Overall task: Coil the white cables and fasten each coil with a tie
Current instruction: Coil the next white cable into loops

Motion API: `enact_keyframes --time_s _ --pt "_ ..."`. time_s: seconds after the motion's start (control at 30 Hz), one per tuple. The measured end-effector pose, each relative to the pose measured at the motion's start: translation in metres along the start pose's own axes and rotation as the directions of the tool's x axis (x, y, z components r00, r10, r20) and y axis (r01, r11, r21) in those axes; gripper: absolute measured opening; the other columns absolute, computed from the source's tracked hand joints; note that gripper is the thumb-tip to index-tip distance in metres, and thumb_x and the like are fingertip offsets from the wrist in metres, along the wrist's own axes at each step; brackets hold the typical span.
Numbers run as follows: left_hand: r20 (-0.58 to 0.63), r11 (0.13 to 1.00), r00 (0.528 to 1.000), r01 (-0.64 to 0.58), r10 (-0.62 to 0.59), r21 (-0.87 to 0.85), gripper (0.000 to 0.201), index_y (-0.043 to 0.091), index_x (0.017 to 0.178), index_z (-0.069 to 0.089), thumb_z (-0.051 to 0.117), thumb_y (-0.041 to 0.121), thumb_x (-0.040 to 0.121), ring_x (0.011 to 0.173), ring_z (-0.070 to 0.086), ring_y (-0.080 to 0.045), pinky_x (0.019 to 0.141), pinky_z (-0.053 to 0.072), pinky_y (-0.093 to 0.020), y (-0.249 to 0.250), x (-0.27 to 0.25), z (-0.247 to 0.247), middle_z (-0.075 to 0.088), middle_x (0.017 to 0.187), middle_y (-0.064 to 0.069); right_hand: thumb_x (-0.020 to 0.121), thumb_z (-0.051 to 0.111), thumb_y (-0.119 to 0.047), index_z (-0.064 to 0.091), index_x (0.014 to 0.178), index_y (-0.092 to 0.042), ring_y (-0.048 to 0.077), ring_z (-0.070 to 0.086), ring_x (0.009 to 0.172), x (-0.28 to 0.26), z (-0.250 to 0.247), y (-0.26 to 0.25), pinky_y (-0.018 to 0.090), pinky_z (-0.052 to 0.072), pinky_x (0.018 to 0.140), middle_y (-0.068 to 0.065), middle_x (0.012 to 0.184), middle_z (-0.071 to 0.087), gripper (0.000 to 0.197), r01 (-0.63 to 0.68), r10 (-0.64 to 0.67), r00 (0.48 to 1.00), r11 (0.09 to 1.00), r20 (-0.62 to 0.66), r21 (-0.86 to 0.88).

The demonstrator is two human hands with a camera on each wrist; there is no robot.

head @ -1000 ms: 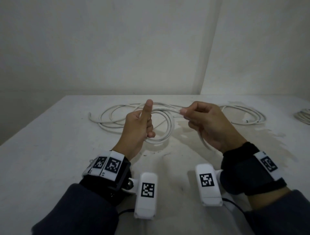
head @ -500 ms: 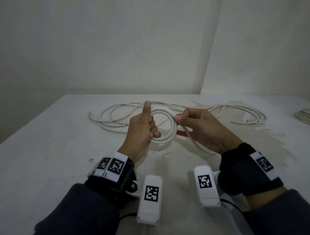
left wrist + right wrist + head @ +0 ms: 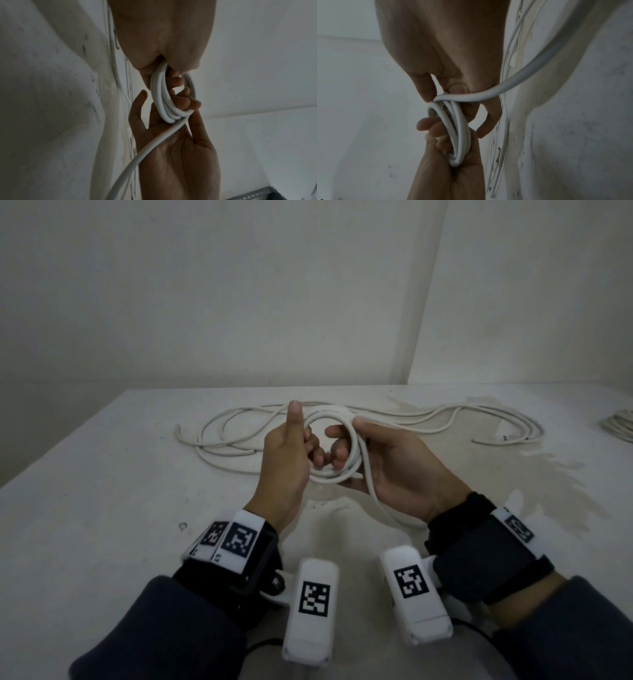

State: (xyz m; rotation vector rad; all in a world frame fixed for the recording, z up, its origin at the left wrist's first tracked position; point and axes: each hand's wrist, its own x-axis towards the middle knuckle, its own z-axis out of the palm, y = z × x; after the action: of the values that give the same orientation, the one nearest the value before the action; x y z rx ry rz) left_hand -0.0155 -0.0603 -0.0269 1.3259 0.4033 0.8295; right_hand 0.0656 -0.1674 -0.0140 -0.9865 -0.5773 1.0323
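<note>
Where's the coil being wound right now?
In the head view the coil sits at centre, held above the table between both hands: the left hand grips its left side, the right hand cradles its right side.

A pale, scuffed desk carries a darker stained patch on its right side — behind it, bare whitish walls meet in a corner.

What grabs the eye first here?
The small coil of white cable held up between both hands at the middle: the left hand grips it with thumb raised, the right hand lays on another loop. Behind it, the uncoiled cable sprawls across the white table.
</note>
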Motion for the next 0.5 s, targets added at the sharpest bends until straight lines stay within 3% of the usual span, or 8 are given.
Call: enact_keyframes --time_s 0.13,0.23,0.27,0.33,0.37,0.43,0.5 --pt "0.034 1.0 0.999 0.003 -0.003 0.001 0.05 0.013 0.062 0.038 0.032 0.044 0.101 0.06 0.056 -0.019 0.068 0.048 -0.037 -0.003 0.002 -0.001 0.046 0.06 -0.009 0.097 0.04 -0.031 0.053 0.079 -0.007 0.014 0.043 0.053 0.003 0.004 0.0 0.023 0.043 0.062 0.001 0.052 0.04 0.033 0.035 -0.034 0.999 0.998 -0.024 0.044" --pt "0.061 0.997 0.997 0.046 -0.05 0.058 0.051 0.012 0.066 0.051 0.033 0.046 0.1 0.07 0.057 -0.018 0.076 0.05 -0.037 -0.004 0.002 0.0 0.056 0.065 -0.002 0.099 0.039 -0.03 0.048 0.073 -0.009 0.011 0.034 0.045 0.006 0.001 -0.001 0.025 0.037 0.063 -0.004 0.047 0.032 0.035 0.084 -0.079 0.995 0.994 -0.068 0.07" --pt "0.088 0.995 0.992 0.082 -0.088 0.063 0.053 0.012 0.068 0.054 0.032 0.049 0.099 0.069 0.057 -0.018 0.077 0.05 -0.038 -0.004 0.002 -0.001 0.058 0.066 -0.001 0.1 0.038 -0.03 0.048 0.073 -0.009 0.01 0.031 0.043 0.006 0.001 -0.002 0.026 0.036 0.063 -0.005 0.046 0.03 0.036 0.108 -0.102 0.99 0.992 -0.092 0.062" --pt "0.176 0.971 0.956 0.238 -0.235 0.006 0.058 0.013 0.072 0.055 0.029 0.059 0.095 0.058 0.057 -0.015 0.064 0.049 -0.032 -0.004 0.0 -0.001 0.058 0.064 -0.002 0.1 0.04 -0.03 0.047 0.072 -0.009 0.008 0.029 0.04 0.006 0.0 -0.005 0.027 0.035 0.063 -0.007 0.045 0.029 0.036 0.176 -0.164 0.978 0.981 -0.128 0.087" --pt "0.24 0.937 0.91 0.35 -0.337 -0.015 0.062 0.012 0.076 0.054 0.026 0.065 0.093 0.051 0.054 -0.014 0.054 0.045 -0.026 -0.003 -0.002 0.0 0.056 0.063 -0.004 0.099 0.04 -0.03 0.047 0.072 -0.009 0.008 0.028 0.039 0.006 -0.001 -0.007 0.027 0.035 0.063 -0.007 0.045 0.028 0.035 0.214 -0.197 0.971 0.968 -0.134 0.132" --pt "0.355 0.842 0.771 0.529 -0.529 0.104 0.072 0.01 0.091 0.052 0.019 0.073 0.089 0.043 0.047 -0.016 0.044 0.037 -0.02 -0.002 -0.007 0.002 0.058 0.063 -0.01 0.098 0.04 -0.031 0.047 0.072 -0.01 0.007 0.029 0.039 0.003 -0.002 -0.013 0.025 0.041 0.062 -0.008 0.045 0.028 0.034 0.283 -0.26 0.957 0.931 -0.127 0.228" --pt "0.445 0.761 0.619 0.563 -0.647 0.323 0.071 0.009 0.105 0.05 0.019 0.071 0.09 0.041 0.05 -0.017 0.039 0.036 -0.018 -0.001 -0.013 0.004 0.065 0.067 -0.016 0.098 0.039 -0.033 0.047 0.072 -0.011 0.007 0.03 0.04 0.0 -0.001 -0.016 0.025 0.041 0.064 -0.007 0.045 0.03 0.035 0.316 -0.3 0.949 0.895 -0.098 0.314"
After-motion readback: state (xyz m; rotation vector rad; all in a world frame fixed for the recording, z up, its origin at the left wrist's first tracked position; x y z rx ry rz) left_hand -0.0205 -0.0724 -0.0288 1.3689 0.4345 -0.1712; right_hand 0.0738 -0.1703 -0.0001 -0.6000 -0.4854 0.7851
